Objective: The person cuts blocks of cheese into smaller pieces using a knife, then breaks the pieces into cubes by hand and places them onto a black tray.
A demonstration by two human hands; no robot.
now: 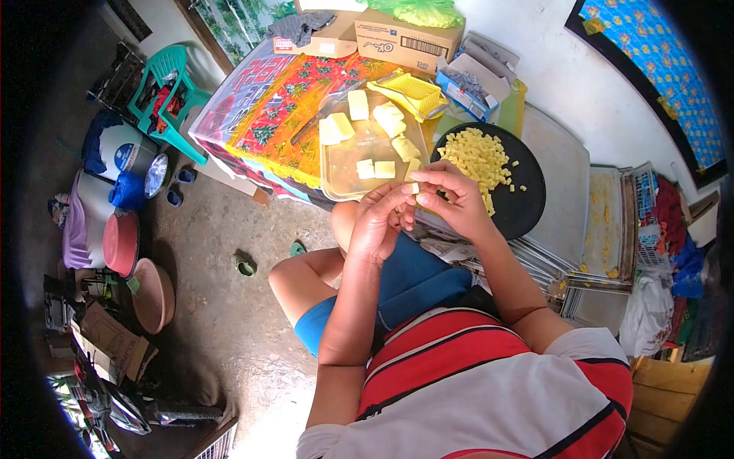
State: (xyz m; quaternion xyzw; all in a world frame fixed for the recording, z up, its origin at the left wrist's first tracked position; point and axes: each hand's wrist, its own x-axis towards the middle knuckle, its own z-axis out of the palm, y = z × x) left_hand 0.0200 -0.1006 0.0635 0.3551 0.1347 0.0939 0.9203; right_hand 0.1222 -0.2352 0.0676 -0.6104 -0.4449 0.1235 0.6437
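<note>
Over my lap, at the near edge of the table, my left hand (384, 217) pinches a small pale yellow block (414, 188) that looks like cheese. My right hand (456, 200) is closed on the same piece, thumb and fingertips meeting my left ones. Just beyond them lies a clear plastic tray (330, 180) holding several larger yellow chunks (336, 128). To the right, a round black tray (529, 200) carries a heap of small yellow cubes (474, 157), a few of them loose. What my curled lower fingers hold, if anything, is hidden.
A yellow plastic rack (413, 93), an open blue-and-white box (470, 84) and a cardboard box (405, 40) stand farther back on the patterned tablecloth (287, 99). Stacked metal trays (566, 153) are at the right. A green chair (170, 88) and basins (153, 294) stand left.
</note>
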